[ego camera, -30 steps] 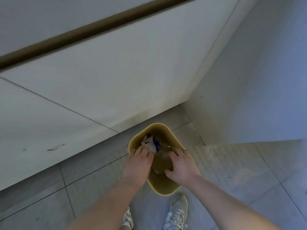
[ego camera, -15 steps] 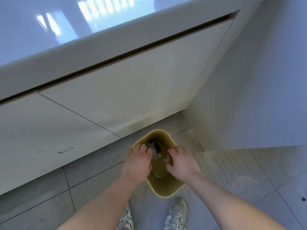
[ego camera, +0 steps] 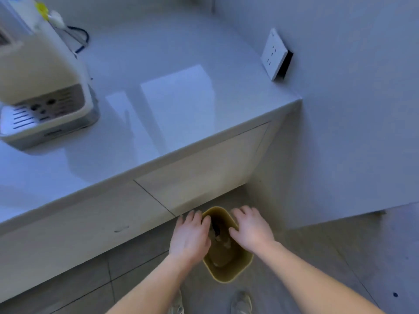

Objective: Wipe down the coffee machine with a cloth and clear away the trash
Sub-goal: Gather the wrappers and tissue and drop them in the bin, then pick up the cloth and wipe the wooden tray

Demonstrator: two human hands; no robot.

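Observation:
A small yellow trash bin (ego camera: 229, 274) stands on the floor against the cabinet front, with crumpled trash (ego camera: 221, 237) inside. My left hand (ego camera: 191, 237) hovers over the bin's left rim, fingers spread and empty. Over the right rim, my right hand (ego camera: 250, 230) is likewise open, palm down, holding nothing. The white coffee machine (ego camera: 43, 87) stands on the glossy countertop (ego camera: 172, 109) at the upper left, its drip tray facing me. No cloth is in view.
A white wall (ego camera: 340, 132) closes off the right side, with a socket plate (ego camera: 275, 54) above the counter corner. A dark cable (ego camera: 79, 39) lies behind the machine. Cabinet doors (ego camera: 199, 171) run under the counter. My shoes show at the bottom edge on grey floor tiles.
The view has tilted up, so the countertop and coffee machine now show. Both hands have lifted out of the bin's mouth and spread apart above its rim.

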